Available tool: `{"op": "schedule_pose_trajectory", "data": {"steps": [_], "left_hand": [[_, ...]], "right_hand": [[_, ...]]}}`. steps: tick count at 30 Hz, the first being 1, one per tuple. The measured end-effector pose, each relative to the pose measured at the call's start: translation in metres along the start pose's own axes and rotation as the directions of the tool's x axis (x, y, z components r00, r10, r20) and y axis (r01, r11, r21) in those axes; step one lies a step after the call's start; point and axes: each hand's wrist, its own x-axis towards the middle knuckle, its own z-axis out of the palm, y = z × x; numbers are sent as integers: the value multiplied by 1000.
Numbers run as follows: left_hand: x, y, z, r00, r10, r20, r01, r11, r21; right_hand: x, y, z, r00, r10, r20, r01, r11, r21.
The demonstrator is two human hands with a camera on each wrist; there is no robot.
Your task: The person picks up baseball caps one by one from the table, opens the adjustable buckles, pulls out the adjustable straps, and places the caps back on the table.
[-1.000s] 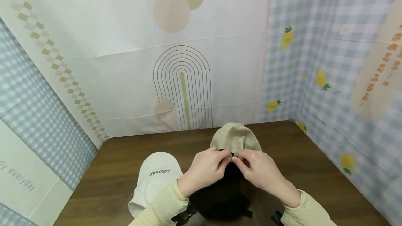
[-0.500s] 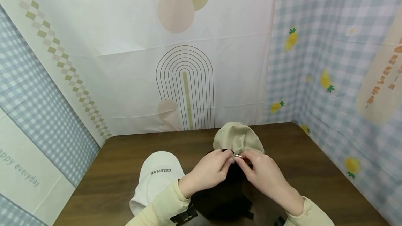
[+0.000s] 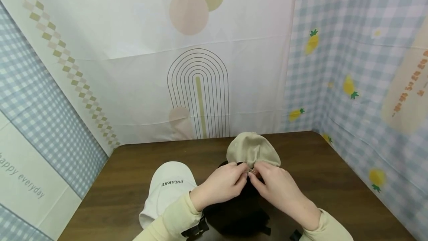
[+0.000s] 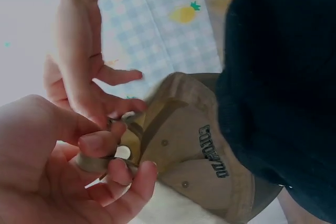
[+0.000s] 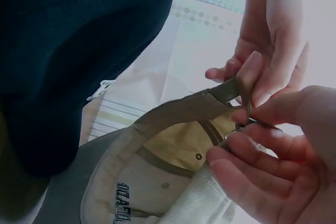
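A brown wooden table (image 3: 334, 174) stood before a pale printed wall cloth (image 3: 133, 70), with blue checked cloth (image 3: 371, 88) at the sides. A white cap (image 3: 172, 174) lay left, partly hidden by a sleeve (image 3: 178, 217); a black cap (image 3: 234, 215) sat between the forearms. Just beyond it, the left hand (image 3: 222, 183) and right hand (image 3: 281, 189) pinched the back strap (image 5: 227, 89) of a beige cap (image 3: 250, 148), fingers covering much of its buckle.

Cap (image 3: 167, 194) on tbl (image 3: 112, 192), held cap (image 3: 252, 148) to R

- white cap (image 3: 170, 189) blocks the left, fyi
- dark cap (image 3: 234, 215) in the way near middle, beige cap (image 3: 252, 148) far middle
- decent room over the table (image 3: 324, 170) on the right
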Motion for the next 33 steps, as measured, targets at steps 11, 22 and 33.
{"op": "schedule_pose_trajectory", "data": {"steps": [11,22,33], "left_hand": [[-4,1,8,994,52,-99,-36,987,155],[-7,-5,8,992,101,-70,-92,988,121],[-4,-7,5,979,127,-160,-88,970,228]], "right_hand": [[0,0,0,1000,10,-17,-11,1000,-28],[0,6,-6,983,59,173,-74,994,79],[-2,11,1,999,-47,-8,47,998,49]]}}
